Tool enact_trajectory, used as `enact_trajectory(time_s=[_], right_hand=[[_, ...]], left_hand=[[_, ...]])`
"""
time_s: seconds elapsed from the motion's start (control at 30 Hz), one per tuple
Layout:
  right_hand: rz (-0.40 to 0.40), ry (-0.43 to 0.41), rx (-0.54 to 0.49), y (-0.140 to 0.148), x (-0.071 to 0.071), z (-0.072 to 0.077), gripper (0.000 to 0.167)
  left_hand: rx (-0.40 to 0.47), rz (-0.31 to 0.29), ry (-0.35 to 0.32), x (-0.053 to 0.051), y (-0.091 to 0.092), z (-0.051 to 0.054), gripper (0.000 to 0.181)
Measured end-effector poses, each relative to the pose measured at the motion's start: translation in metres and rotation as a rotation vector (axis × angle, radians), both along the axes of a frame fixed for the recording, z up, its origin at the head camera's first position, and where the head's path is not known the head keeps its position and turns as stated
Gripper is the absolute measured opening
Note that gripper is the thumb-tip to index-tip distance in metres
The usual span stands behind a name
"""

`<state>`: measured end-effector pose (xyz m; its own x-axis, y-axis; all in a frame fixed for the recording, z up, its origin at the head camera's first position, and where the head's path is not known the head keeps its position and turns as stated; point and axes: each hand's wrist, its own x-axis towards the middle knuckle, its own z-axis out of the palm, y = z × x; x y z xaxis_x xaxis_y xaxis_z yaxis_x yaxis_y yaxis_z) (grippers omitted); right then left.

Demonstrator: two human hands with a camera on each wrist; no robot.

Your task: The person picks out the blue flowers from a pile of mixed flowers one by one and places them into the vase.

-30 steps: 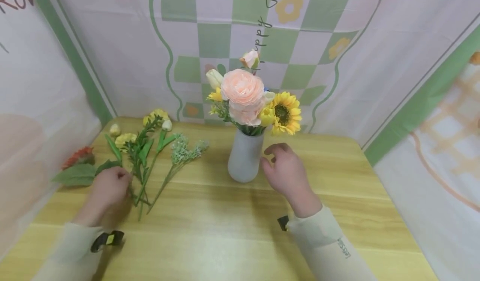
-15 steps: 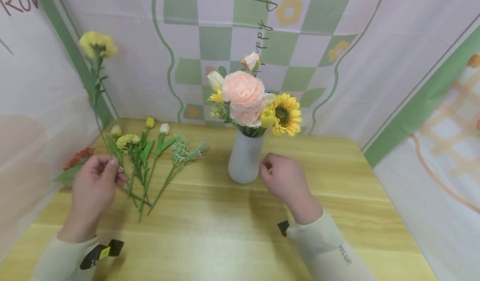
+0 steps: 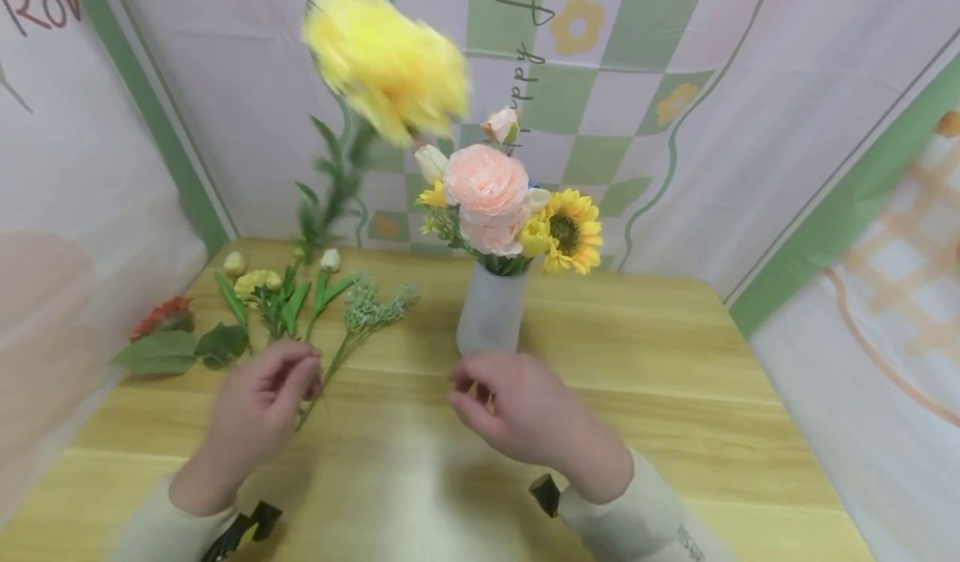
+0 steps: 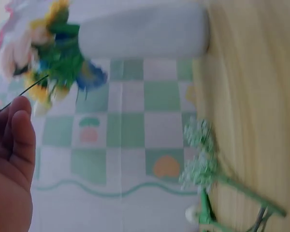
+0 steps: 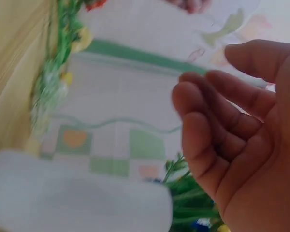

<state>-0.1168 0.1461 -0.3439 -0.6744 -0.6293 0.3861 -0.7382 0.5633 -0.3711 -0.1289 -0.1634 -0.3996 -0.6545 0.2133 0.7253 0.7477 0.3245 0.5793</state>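
My left hand (image 3: 262,412) pinches the stem of a yellow carnation (image 3: 390,66), whose blurred bloom rises high in front of the backdrop. In the left wrist view the thin dark stem end (image 4: 29,90) pokes out past the fingers. My right hand (image 3: 525,412), its fingers loosely bent and holding nothing, is just in front of a white vase (image 3: 490,316). That vase stands upright with pink blooms (image 3: 487,180), a sunflower (image 3: 566,230) and other flowers in it. In the right wrist view the curled fingers (image 5: 191,99) are apart from the vase (image 5: 82,193).
Left on the wooden table (image 3: 637,462) lie an orange-red flower (image 3: 162,315) with broad leaves, a smaller yellow carnation (image 3: 257,281), a white tulip (image 3: 330,260) and a pale green sprig (image 3: 367,303). A printed cloth backdrop (image 3: 427,3) rises behind the table's far edge.
My left hand has picked up the yellow carnation from the pile and carried it up and to the right. My right hand has come from the vase's right side to its front.
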Motion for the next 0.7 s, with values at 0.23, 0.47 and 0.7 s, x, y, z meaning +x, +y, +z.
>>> enact_trajectory(time_s=[0.23, 0.47, 0.7], right_hand=[[0.101, 0.064, -0.327, -0.007, 0.011, 0.014, 0.035], [0.086, 0.181, -0.493, 0.001, 0.015, 0.025, 0.021], [0.088, 0.072, -0.504, 0.008, 0.016, 0.026, 0.024]], left_hand=[[-0.249, -0.139, 0.081, 0.009, 0.028, -0.015, 0.009], [-0.329, -0.197, 0.136, 0.008, 0.041, -0.023, 0.015], [-0.388, -0.259, 0.163, 0.007, 0.045, -0.025, 0.016]])
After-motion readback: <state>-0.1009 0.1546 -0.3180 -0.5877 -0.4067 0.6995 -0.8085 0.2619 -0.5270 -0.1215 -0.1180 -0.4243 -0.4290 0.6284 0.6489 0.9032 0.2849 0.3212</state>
